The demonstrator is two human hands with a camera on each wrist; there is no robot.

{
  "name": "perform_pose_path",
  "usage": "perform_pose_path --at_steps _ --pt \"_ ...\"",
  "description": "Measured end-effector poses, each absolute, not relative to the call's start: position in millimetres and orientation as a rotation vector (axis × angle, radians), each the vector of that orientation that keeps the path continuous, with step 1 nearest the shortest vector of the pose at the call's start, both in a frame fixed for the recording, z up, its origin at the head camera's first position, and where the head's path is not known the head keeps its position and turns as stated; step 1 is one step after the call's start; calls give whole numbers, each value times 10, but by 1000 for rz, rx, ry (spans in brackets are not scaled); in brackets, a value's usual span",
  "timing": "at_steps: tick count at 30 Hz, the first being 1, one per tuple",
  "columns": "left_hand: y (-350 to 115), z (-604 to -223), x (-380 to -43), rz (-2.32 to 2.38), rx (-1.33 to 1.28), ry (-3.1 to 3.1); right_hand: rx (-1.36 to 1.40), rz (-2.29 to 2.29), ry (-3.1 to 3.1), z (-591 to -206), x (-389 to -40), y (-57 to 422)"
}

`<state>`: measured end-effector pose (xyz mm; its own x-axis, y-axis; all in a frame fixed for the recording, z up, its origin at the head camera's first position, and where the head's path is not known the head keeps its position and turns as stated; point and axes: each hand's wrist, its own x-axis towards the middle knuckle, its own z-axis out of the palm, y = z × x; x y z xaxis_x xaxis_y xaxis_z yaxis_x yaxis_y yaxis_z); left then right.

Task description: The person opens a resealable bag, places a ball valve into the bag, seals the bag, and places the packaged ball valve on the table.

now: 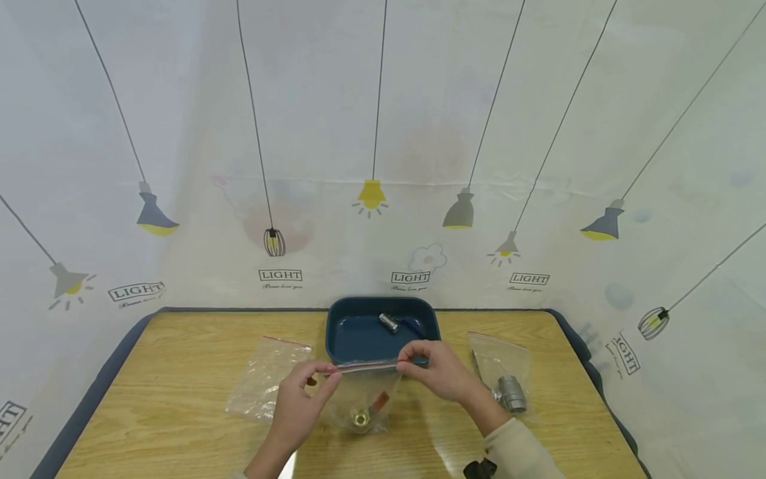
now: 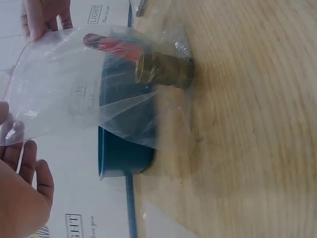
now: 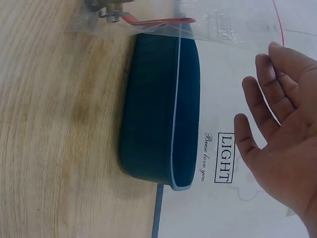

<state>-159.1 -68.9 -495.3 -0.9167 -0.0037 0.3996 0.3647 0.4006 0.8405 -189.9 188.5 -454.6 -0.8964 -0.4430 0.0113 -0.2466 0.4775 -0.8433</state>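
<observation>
A clear zip bag [image 1: 341, 399] with a red strip along its top hangs between both hands, in front of the blue tray. Inside it, at the bottom, lies a brass ball valve [image 2: 166, 69] with a red lever handle [image 3: 161, 22]. My left hand [image 1: 299, 401] pinches the left end of the bag's top edge between thumb and forefinger. At the right end of that edge, my right hand [image 1: 439, 372] pinches the strip the same way, its other fingers loosely bent in the right wrist view.
The dark blue tray [image 1: 344, 332] stands at the table's back edge, holding a small metal fitting [image 1: 389, 323] and a dark blue piece. On the left lies a clear zip bag [image 1: 254, 379]. Another bag [image 1: 497, 352] with a grey metal fitting [image 1: 511, 392] lies to the right.
</observation>
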Motion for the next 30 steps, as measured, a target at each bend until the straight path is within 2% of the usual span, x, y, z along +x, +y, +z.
perform_pose_path --at_steps 3,10,15,30 --pt "-706 -4940 -1643 -1299 -384 -2390 -584 -1400 2497 -4654 -1928 1901" --pt "-401 -4492 -1742 -566 -712 -2594 -610 -1381 2558 -4627 -1901 1868" --pt "-266 -4387 -1819 -557 -821 -2797 -637 -1361 2596 -4619 -1889 1834" --pt "-248 -4405 -1853 -627 -801 -2853 -679 -1334 2671 -4652 -1885 1831"
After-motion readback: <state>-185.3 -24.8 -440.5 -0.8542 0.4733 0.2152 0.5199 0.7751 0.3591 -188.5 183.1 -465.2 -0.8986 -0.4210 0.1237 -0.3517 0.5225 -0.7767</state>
